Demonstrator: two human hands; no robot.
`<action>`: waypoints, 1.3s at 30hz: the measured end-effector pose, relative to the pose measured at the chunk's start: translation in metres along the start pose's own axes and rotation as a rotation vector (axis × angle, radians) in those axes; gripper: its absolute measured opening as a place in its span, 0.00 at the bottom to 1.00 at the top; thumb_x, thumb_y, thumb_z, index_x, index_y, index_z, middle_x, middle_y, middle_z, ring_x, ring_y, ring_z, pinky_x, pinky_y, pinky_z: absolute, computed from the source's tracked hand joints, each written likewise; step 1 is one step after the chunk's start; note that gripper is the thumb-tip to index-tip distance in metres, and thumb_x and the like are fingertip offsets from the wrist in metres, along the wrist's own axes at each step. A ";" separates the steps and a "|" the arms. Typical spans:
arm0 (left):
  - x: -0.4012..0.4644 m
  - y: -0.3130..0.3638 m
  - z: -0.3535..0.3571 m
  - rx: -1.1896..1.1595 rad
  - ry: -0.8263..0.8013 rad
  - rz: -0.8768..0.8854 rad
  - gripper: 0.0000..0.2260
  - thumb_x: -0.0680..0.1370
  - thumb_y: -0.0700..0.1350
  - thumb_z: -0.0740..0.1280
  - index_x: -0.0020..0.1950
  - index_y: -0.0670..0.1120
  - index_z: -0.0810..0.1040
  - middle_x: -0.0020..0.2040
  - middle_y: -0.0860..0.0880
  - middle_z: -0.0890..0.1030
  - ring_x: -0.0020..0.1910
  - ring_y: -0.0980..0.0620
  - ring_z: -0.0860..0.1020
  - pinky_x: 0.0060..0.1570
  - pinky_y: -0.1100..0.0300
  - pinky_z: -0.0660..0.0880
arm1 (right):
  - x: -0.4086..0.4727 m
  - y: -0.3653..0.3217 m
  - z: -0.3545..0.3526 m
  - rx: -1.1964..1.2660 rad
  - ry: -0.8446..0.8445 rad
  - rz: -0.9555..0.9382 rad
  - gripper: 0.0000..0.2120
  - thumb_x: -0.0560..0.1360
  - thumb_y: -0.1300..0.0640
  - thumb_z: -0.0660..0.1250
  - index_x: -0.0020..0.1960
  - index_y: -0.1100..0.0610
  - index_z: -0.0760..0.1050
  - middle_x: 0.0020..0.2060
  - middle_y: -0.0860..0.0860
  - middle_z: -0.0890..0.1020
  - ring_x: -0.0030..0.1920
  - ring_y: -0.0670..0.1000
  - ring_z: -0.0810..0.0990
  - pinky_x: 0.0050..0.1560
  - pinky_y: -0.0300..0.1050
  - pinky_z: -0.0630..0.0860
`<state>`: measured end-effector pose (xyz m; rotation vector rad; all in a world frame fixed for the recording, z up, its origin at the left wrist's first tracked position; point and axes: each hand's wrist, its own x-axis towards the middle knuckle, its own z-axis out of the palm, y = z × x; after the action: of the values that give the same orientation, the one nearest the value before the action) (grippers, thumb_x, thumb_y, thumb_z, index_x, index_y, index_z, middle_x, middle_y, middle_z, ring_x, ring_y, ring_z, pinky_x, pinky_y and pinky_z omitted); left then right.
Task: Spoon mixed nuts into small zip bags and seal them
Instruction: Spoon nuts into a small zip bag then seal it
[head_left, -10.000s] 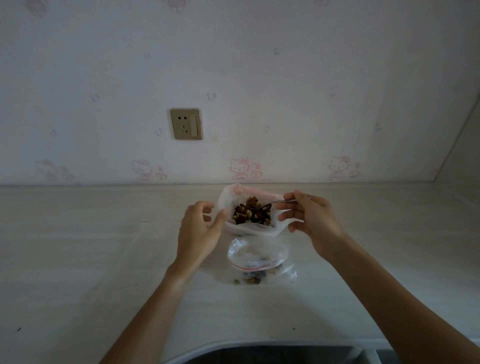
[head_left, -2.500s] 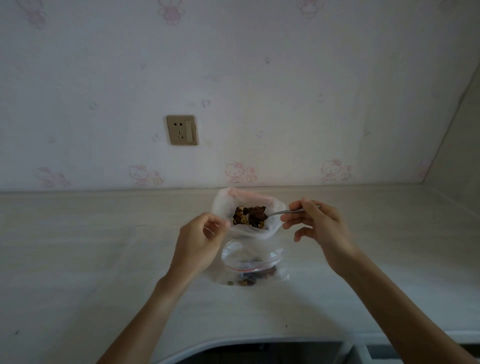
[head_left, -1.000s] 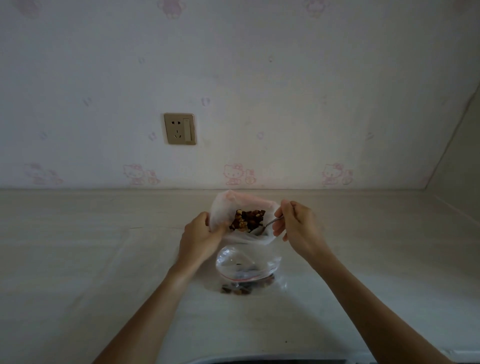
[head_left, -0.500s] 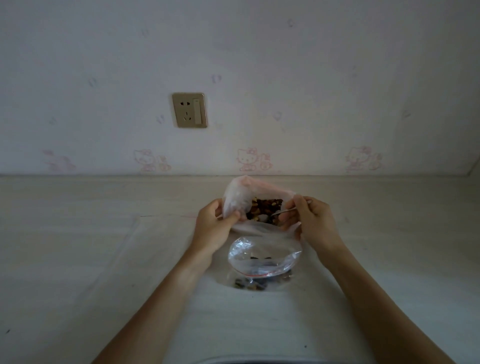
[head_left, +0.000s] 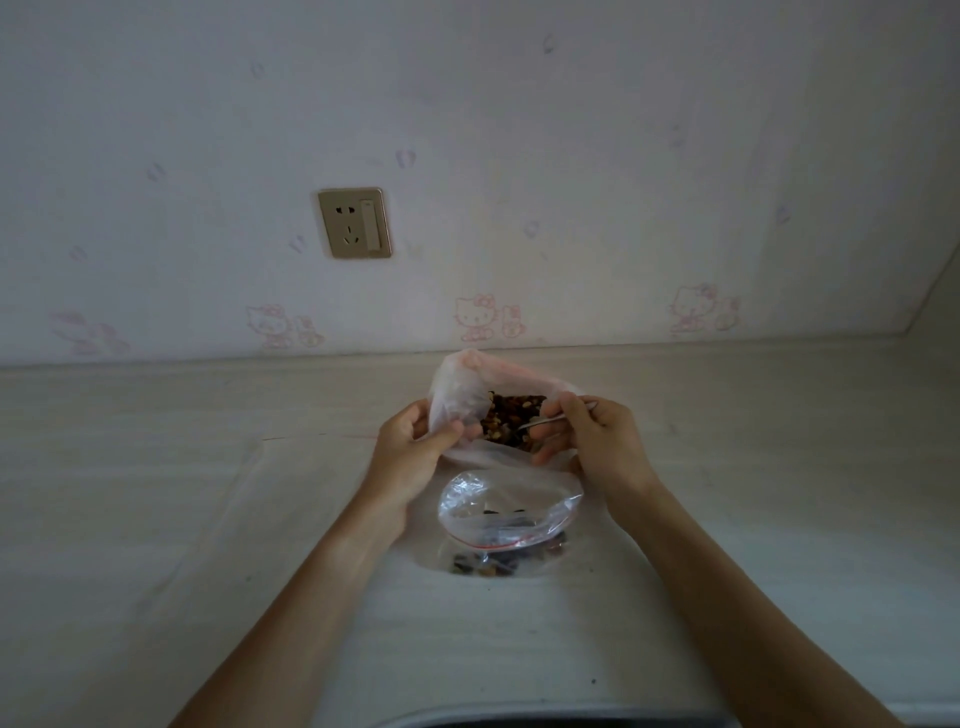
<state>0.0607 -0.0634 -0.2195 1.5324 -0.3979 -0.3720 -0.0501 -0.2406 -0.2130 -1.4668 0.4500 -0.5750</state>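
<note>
A thin white plastic bag (head_left: 457, 387) of brown mixed nuts (head_left: 511, 415) stands open on the counter. My left hand (head_left: 415, 452) pinches its left rim. My right hand (head_left: 597, 441) grips a metal spoon (head_left: 540, 423) whose bowl is down among the nuts. Just in front, a small clear zip bag (head_left: 506, 512) with a red seal line lies open, a few nuts at its bottom.
The pale counter (head_left: 208, 519) runs wide to both sides and meets a wall with a socket (head_left: 355, 223). A sink edge (head_left: 519, 719) shows at the bottom. A side wall closes in at the far right.
The spoon, held level over the nut bag 2.5 s ago, has dipped into the nuts. My left hand moved from beside the bag to pinching its rim. The camera shifted slightly.
</note>
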 end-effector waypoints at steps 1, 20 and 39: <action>0.000 0.000 0.000 -0.010 -0.010 -0.007 0.07 0.81 0.37 0.69 0.58 0.44 0.81 0.50 0.44 0.88 0.52 0.46 0.87 0.59 0.44 0.82 | 0.000 0.001 0.002 -0.011 0.017 -0.014 0.16 0.86 0.56 0.59 0.47 0.64 0.79 0.35 0.59 0.86 0.27 0.56 0.82 0.27 0.43 0.77; 0.001 0.002 -0.001 -0.120 -0.050 -0.036 0.08 0.82 0.39 0.69 0.61 0.42 0.82 0.51 0.42 0.88 0.54 0.43 0.87 0.60 0.45 0.81 | 0.000 0.003 -0.003 0.144 0.005 0.089 0.17 0.86 0.54 0.59 0.53 0.66 0.80 0.42 0.60 0.88 0.32 0.57 0.86 0.28 0.42 0.78; -0.021 0.010 -0.023 0.549 0.266 0.516 0.07 0.77 0.54 0.73 0.52 0.54 0.82 0.49 0.59 0.83 0.47 0.61 0.81 0.44 0.68 0.75 | -0.042 -0.052 -0.044 0.157 -0.047 -0.054 0.18 0.86 0.51 0.58 0.51 0.62 0.79 0.43 0.64 0.86 0.38 0.61 0.87 0.28 0.48 0.79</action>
<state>0.0524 -0.0331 -0.2101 1.9006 -0.6994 0.3737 -0.1145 -0.2498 -0.1663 -1.3429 0.3218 -0.6036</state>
